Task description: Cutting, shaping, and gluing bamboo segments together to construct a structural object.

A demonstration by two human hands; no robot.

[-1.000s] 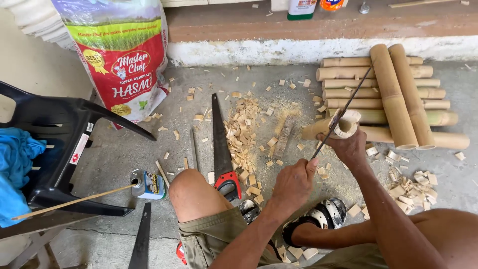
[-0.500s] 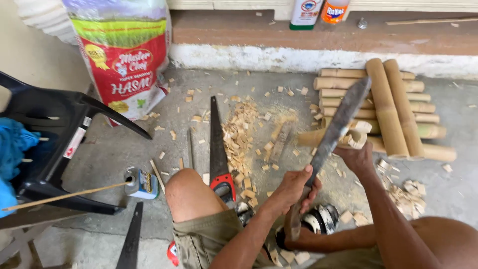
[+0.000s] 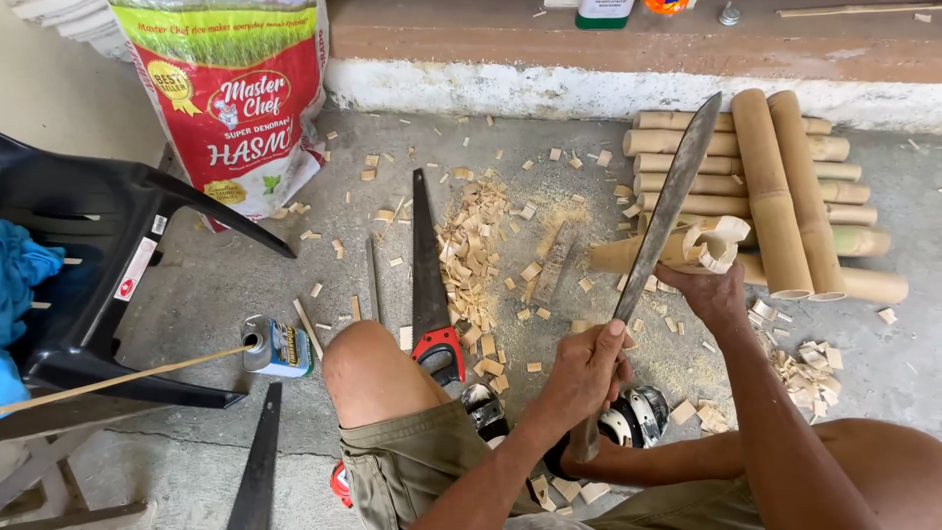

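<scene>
The left hand (image 3: 587, 371) is wrapped tight around the handle of a long machete (image 3: 659, 236), whose single blade slants up and to the right, its tip over the stacked bamboo. The right hand (image 3: 708, 291) grips the near end of one bamboo piece (image 3: 677, 247) lying on the concrete floor (image 3: 392, 177); that end is split and curls open, and the blade crosses just in front of it.

Behind it is a stack of bamboo lengths (image 3: 844, 186): about seven lie crosswise, though the lower ones are partly hidden, and two thicker ones (image 3: 785, 186) lie across the top, pointing toward the person.

One handsaw (image 3: 428, 285) with a red and black handle lies on the floor beside the left knee (image 3: 365, 363), its blade pointing away. A heap of pale bamboo chips (image 3: 476, 255) spreads to the right of the saw, and a second, smaller heap (image 3: 810, 365) lies by the right forearm. One small tin can (image 3: 275, 345) lies on its side left of the knee, with one thin stick (image 3: 128, 378) running past it. One dark flat blade (image 3: 259, 461) lies at the lower left. One black plastic chair (image 3: 108, 285) stands at the left with one blue cloth (image 3: 22, 275) on it, and one printed red and white sack (image 3: 231, 98) leans against the wall
</scene>
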